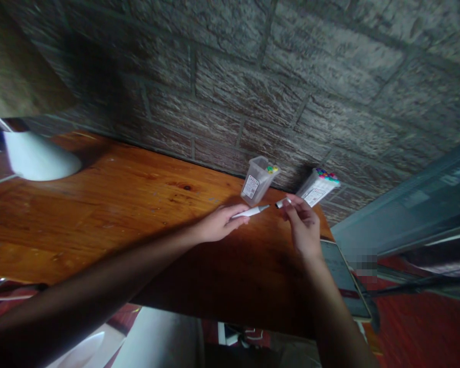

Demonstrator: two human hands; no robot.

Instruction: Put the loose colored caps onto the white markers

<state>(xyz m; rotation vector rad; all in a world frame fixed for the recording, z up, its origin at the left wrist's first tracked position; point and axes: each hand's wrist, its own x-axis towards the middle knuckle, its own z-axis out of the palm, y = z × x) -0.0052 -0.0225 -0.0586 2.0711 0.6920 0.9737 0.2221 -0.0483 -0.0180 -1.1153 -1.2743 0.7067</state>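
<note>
My left hand (224, 222) is closed round a white marker (251, 211), its grey tip end pointing right. Pinched in the fingers of my right hand (302, 220) is a small white cap (282, 203) with a dark opening, a short gap away from the marker's tip. Behind my hands stands a clear plastic box (257, 184) with a label and a few green and yellow marker ends inside. A second clear box (318, 188), full of markers with colourful ends, is partly behind my right hand.
On the wooden table (138, 194), a lamp with a white base (42, 156) stands at the far left. A brick wall (222, 92) runs behind. At the right edge lies a flat tablet-like device (339, 273), partly hidden by my right forearm.
</note>
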